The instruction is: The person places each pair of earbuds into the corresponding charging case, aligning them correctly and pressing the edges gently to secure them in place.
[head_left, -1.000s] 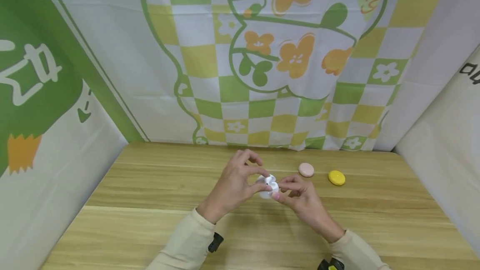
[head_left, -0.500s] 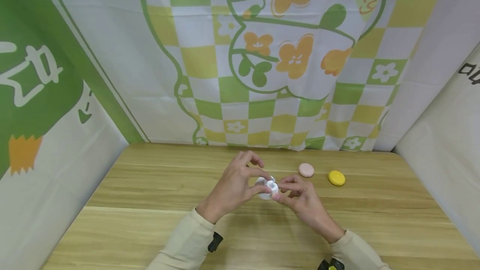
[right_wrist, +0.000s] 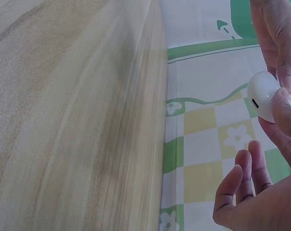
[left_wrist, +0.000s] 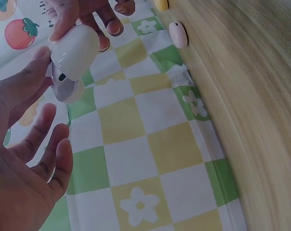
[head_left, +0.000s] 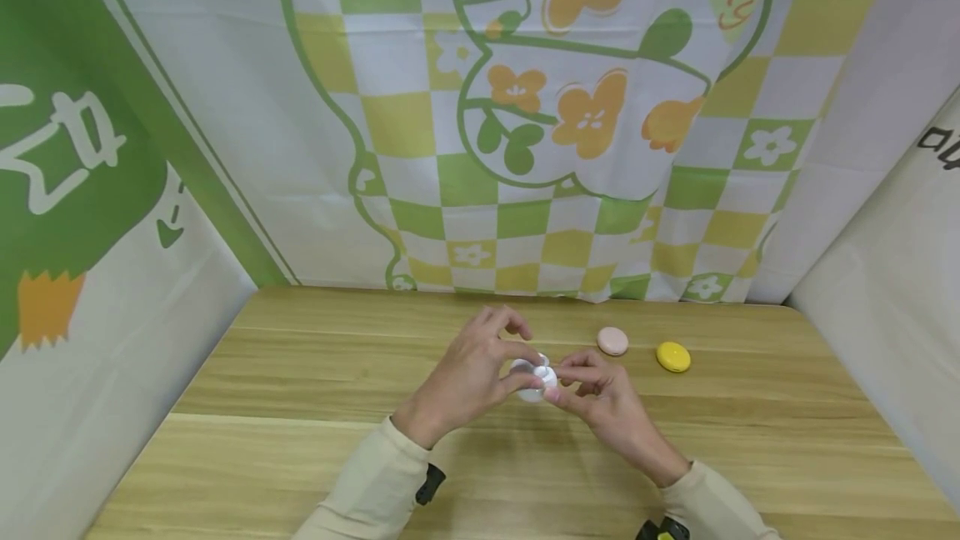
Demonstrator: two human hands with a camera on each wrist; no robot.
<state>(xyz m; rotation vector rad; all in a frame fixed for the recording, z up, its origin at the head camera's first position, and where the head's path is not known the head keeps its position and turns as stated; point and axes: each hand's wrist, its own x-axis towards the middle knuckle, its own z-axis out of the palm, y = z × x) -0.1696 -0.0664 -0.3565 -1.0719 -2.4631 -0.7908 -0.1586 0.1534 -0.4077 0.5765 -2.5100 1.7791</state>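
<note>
Both hands meet over the table, holding a glossy white earbud case (head_left: 534, 388). In the left wrist view the case (left_wrist: 77, 50) has its lid (left_wrist: 67, 91) swung apart from the body, with a small dark mark between them. My left hand (head_left: 472, 365) pinches at the opening with thumb and index finger, the other fingers spread away; whether an earbud is between those fingertips is hidden. My right hand (head_left: 603, 398) grips the body from the right between thumb and fingers. A dark slot shows on the case (right_wrist: 263, 94) in the right wrist view.
Beyond the right hand, a pink round disc-like piece (head_left: 612, 341) and a yellow one (head_left: 673, 357) lie on the wooden table (head_left: 315, 357). A checked, flower-printed cloth (head_left: 517, 215) hangs along the table's back edge, with printed cloths at both sides.
The white case has turned a little between the fingers, so its opening faces differently and the dark dot seen earlier is hidden in the head view. The left hand has shifted slightly; the right barely moves.
</note>
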